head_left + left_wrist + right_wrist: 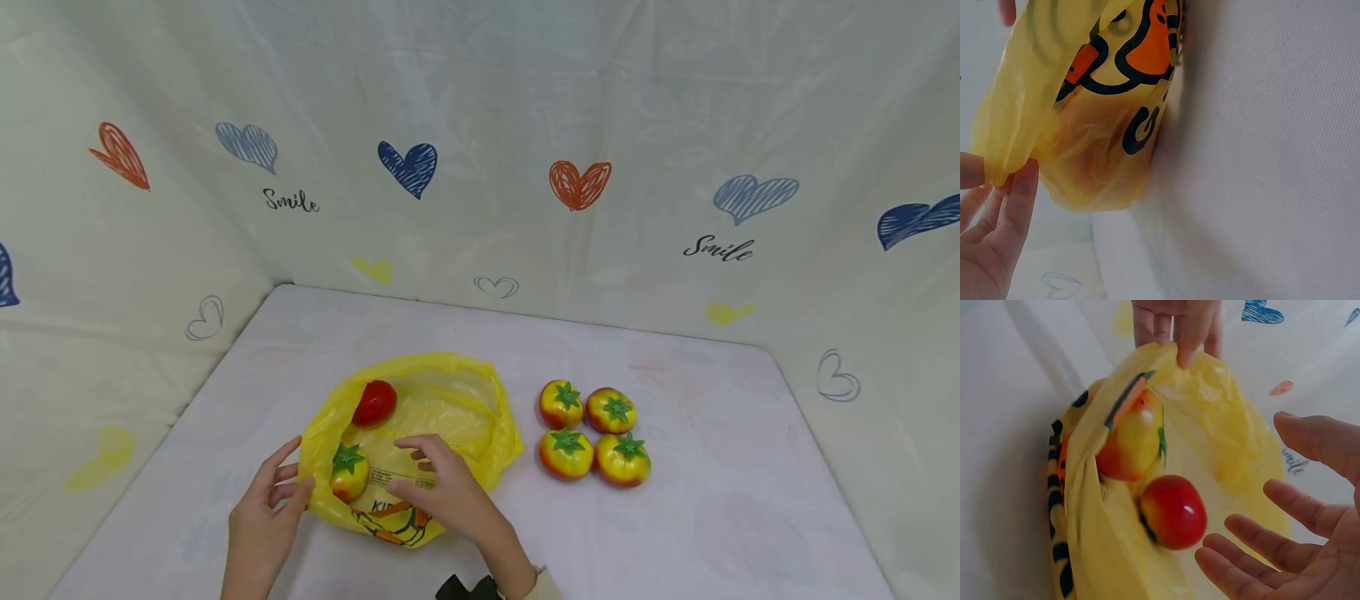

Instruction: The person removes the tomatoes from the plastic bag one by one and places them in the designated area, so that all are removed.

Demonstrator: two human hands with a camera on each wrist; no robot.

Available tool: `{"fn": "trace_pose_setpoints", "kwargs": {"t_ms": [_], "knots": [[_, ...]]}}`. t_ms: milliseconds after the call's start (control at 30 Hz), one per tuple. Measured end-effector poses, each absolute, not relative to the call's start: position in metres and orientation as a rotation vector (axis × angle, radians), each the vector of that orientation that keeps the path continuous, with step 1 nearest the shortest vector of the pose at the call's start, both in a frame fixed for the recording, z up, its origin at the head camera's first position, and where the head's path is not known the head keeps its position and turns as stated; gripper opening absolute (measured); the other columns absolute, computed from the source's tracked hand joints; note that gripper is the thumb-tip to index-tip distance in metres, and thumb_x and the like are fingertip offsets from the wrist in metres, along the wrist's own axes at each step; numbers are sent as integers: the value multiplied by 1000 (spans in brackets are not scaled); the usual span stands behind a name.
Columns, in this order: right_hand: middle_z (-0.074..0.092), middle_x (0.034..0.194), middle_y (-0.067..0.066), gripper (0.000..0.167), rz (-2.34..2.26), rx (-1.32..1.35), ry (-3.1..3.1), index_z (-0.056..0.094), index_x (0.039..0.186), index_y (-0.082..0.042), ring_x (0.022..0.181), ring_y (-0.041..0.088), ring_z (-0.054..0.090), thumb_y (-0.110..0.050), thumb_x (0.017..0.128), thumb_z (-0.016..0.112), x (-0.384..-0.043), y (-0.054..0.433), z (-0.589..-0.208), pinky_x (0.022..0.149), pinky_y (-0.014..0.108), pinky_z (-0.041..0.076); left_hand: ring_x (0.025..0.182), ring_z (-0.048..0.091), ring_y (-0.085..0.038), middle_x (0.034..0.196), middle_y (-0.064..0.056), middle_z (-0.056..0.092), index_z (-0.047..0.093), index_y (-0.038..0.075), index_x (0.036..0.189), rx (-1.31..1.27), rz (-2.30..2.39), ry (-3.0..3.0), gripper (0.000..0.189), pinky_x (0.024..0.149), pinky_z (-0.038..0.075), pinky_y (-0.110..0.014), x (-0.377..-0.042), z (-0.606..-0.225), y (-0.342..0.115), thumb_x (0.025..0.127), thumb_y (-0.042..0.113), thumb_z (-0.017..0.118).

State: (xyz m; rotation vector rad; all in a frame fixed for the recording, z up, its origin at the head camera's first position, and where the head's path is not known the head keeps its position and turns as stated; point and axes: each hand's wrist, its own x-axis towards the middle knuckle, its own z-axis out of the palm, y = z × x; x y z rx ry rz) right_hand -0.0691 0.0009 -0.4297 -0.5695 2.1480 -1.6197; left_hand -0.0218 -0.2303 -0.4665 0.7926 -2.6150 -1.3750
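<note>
A yellow plastic bag (468,379) lies with its mouth spread on the table. My left hand (264,508) pinches the bag's left rim between thumb and fingers, as the left wrist view also shows. Inside are two shiny toy fruits: a red one (374,403), and a yellow-red one (350,472) with a green leafy top, near the left wall. Over the bag's front part, my right hand (447,490) hovers with fingers spread and nothing between them. In the right wrist view its fingers (1260,540) are apart from the red fruit.
Several yellow-red toy fruits with green leafy tops, one of them a toy fruit (567,454) at the near left, stand in a cluster right of the bag. The white table (712,508) meets a heart-printed curtain (495,100) at the back and sides.
</note>
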Motion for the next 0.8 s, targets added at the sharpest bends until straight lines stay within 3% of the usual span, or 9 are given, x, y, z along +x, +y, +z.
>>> {"fn": "trace_pose_setpoints", "kwargs": {"t_ms": [167,300,500,733,800], "knots": [[49,132,8,49,-1601,-559,2116,48,132,-14,117,28,50,-32,88,63,-72,-11,-434,98,38,47,85,60,-6,117,-7,57,35,40,141,800,-1369,-2638,57,55,54,-17,-23,-473,-233,91,30,60],[50,132,10,53,-1585,-496,2082,47,133,-12,115,27,52,-31,87,64,-76,-21,-437,93,34,49,90,61,-14,119,-13,56,34,33,143,780,-1405,-2648,57,64,57,-26,-21,-460,-229,92,26,59],[52,129,8,58,-1545,-416,2078,46,134,-12,106,20,54,-31,84,68,-79,-32,-447,81,24,51,85,62,-11,115,-13,57,37,28,143,766,-1365,-2653,56,63,58,-32,-19,-447,-222,91,24,59],[54,124,5,59,-1537,-358,2057,48,133,-15,102,17,55,-32,81,70,-81,-40,-457,77,23,52,88,61,-17,116,-15,57,37,26,143,758,-1384,-2647,56,63,57,-27,-19,-449,-223,91,23,59],[55,123,4,58,-1536,-336,2044,48,132,-16,101,16,55,-32,81,71,-81,-42,-458,76,25,52,86,61,-12,116,-12,57,37,31,142,759,-1368,-2644,56,59,56,-23,-20,-462,-228,91,27,59]]}}
